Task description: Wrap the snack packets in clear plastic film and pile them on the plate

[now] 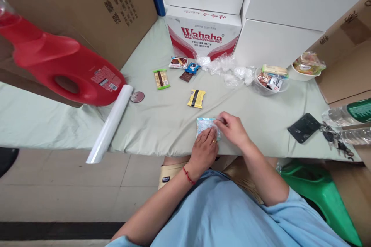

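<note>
A light-blue snack packet (205, 123) lies near the front edge of the cloth-covered table (153, 123); its surface looks shiny, as though clear film covers it. My left hand (205, 146) rests on its lower part, fingers stretched out flat and pressing down. At the packet's upper right corner, my right hand (232, 127) is closed in a pinch on its edge. The exact bit between those fingertips is hidden. Just beyond the packet lies a yellow wrapped snack (196, 98) with a dark band.
Farther back lie a green-edged snack (161, 79), several small packets, crumpled clear plastic (223, 65) and a snack-filled bowl (271, 81). A white roll (110, 125) overhangs the front edge beside a large red bottle (63, 61). A black wallet (303, 127) and keys lie right.
</note>
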The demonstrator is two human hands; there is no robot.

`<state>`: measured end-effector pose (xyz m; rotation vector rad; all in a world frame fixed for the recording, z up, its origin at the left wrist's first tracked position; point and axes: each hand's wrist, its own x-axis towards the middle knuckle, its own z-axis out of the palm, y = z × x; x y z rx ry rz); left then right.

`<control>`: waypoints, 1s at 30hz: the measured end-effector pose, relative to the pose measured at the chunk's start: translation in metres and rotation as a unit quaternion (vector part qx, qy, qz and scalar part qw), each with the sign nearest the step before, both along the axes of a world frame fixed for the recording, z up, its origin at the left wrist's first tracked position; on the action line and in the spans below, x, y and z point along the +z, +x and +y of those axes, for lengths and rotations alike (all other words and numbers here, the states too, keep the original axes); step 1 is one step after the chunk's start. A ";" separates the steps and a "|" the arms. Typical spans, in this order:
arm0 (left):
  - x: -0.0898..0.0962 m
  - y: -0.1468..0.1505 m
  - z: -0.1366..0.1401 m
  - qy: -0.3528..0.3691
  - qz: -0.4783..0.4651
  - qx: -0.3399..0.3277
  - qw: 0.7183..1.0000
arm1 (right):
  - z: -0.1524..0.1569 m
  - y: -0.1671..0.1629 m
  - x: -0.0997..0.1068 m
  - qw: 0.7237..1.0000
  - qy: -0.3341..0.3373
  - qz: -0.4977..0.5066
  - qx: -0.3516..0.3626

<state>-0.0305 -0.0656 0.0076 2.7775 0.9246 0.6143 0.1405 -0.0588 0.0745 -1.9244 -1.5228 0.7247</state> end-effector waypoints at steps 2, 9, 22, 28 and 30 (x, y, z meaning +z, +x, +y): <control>-0.002 0.000 0.000 0.002 -0.012 0.000 1.000 | 0.023 -0.025 0.007 0.990 -0.061 -0.110 0.059; -0.005 -0.023 0.007 -0.061 -0.118 -0.049 0.990 | 0.047 -0.062 0.010 0.946 -0.155 -0.250 0.140; -0.008 -0.104 -0.019 -0.024 -0.243 -0.029 0.969 | 0.007 -0.091 -0.003 0.949 -0.063 -0.281 0.125; -0.001 -0.123 -0.017 -0.033 -0.249 0.032 0.967 | 0.004 -0.098 0.013 0.934 -0.085 -0.316 0.143; 0.005 -0.122 -0.014 -0.047 -0.268 0.049 0.961 | -0.002 -0.093 0.023 0.937 -0.096 -0.306 0.136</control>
